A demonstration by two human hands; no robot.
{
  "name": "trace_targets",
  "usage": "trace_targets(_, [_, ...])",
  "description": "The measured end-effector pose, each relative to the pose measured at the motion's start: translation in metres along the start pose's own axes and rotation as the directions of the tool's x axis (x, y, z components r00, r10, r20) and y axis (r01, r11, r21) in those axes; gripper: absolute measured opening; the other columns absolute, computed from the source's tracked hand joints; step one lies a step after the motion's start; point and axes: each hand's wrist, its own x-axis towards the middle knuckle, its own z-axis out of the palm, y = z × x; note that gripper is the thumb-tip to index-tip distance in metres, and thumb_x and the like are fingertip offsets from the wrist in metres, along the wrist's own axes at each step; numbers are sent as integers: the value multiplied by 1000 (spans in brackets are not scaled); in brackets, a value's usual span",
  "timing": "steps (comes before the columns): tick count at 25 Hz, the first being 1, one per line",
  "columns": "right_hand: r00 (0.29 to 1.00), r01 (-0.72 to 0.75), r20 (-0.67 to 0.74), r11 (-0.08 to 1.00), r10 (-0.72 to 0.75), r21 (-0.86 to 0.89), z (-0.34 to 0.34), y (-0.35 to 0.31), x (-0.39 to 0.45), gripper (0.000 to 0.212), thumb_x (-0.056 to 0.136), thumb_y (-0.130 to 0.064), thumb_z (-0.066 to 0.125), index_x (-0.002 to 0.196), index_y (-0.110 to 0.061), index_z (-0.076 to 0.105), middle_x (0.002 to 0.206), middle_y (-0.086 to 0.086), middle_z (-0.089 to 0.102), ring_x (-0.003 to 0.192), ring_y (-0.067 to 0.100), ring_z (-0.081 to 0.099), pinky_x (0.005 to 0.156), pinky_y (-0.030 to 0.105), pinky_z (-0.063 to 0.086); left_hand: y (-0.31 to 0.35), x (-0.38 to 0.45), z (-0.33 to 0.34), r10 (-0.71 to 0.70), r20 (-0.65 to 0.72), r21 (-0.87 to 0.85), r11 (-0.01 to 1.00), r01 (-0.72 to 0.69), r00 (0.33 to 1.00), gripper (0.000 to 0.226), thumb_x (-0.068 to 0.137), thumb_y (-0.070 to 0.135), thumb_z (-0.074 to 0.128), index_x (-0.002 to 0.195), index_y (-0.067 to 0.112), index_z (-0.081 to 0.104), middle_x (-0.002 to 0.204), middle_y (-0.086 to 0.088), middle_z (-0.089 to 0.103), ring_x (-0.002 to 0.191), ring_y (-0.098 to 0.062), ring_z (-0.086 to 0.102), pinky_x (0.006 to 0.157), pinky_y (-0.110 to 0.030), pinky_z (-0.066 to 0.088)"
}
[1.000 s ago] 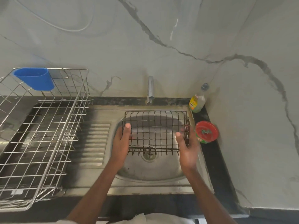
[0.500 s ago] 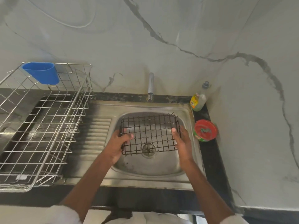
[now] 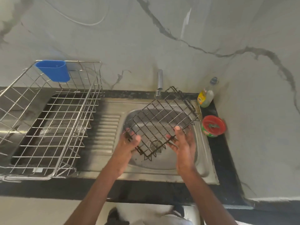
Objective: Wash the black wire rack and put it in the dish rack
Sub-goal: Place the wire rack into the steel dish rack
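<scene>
The black wire rack point(image 3: 159, 120) hangs tilted over the steel sink point(image 3: 199, 161), turned diagonally with its far corner up near the tap point(image 3: 159, 82). My left hand point(image 3: 128, 145) grips its lower left corner. My right hand point(image 3: 182, 142) holds its lower right edge, fingers spread with the thumb on the wires. The metal dish rack point(image 3: 48, 120) stands on the drainboard to the left, with nothing in it.
A blue plastic cutlery holder point(image 3: 53, 70) hangs on the dish rack's back rim. A dish soap bottle point(image 3: 206, 95) and a red-lidded tub point(image 3: 213, 125) sit on the black counter right of the sink. Marble wall rises behind.
The wire rack went from lying level over the basin to a lifted, diagonally rotated position, its far corner now up by the tap. Both hands shifted to its near corner edges.
</scene>
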Motion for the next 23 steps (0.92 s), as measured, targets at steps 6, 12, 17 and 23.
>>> trace_targets(6, [992,86,114,960,-57,-268,99,-54,-12,103,71,-66,83,156,-25,39,127,6,72,102,27,76,86,47,58,144,6,-68,200,251,536,787,-307,947,67,102,66,30,155,26,39,155,13,38,140,-5,36,120,-43,35])
trace_targets(12, [946,323,175,743,-274,-586,281,-84,-35,88,71,-79,73,140,-26,60,136,-2,65,114,13,62,105,36,45,192,30,-197,163,100,346,919,-188,981,54,107,53,55,132,6,62,129,-22,68,119,-30,66,107,-55,54])
trace_targets(17, [929,349,190,580,-318,-736,341,-118,-21,80,72,-81,67,116,-14,74,105,0,74,100,24,71,98,45,55,194,40,-208,172,58,176,968,-180,983,27,108,51,55,126,32,59,125,8,61,110,-16,58,93,-40,47])
trace_targets(23, [988,107,150,857,-35,-504,399,-110,1,88,68,-67,83,129,-8,59,118,13,66,95,29,71,51,31,59,225,66,-275,241,-9,63,969,-240,971,53,97,64,61,133,26,64,136,-4,66,102,-20,64,87,-41,52])
